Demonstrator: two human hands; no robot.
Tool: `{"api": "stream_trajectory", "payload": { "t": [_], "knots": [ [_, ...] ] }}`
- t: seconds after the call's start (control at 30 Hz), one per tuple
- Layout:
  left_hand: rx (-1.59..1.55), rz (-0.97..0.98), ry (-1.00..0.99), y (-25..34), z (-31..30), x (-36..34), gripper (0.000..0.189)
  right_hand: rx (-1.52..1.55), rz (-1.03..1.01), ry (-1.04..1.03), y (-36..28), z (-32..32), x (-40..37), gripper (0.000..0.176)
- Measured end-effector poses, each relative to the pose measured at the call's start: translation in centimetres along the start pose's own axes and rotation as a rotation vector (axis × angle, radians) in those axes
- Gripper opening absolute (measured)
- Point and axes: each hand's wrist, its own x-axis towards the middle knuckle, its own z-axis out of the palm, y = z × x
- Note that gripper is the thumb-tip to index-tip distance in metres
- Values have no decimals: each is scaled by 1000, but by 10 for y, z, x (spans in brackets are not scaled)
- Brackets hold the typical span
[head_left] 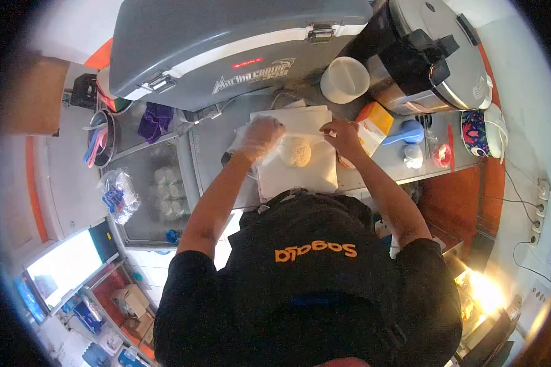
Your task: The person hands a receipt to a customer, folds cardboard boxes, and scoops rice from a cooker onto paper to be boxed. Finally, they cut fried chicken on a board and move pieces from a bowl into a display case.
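On the tabletop a pale round ball (296,151) lies on white paper (300,174), my gloved left hand (260,137) at its ten o'clock with fingers curled together, my right hand (344,137) at two o'clock, its grip I cannot tell, and a white cup (344,79) at twelve shows only white inside.

Steel table (211,144) carries a white paper sheet (300,177) up front, white tub (344,79), grey cooler (226,43) and big cooker (428,55) behind.

Grey cooler lid (226,49) reads "Marina cooler".
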Motion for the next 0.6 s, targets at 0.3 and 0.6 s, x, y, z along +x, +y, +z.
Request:
{"api": "stream_trajectory", "payload": {
  "t": [0.3, 0.6],
  "knots": [
    [-228, 3, 171, 44, 22, -49, 16, -555, -299, -141, -58, 60, -45, 68],
    [-688, -544, 82, 13, 59, -65, 33, -476, -259, -158, -31, 83, -82, 72]
  ]
}}
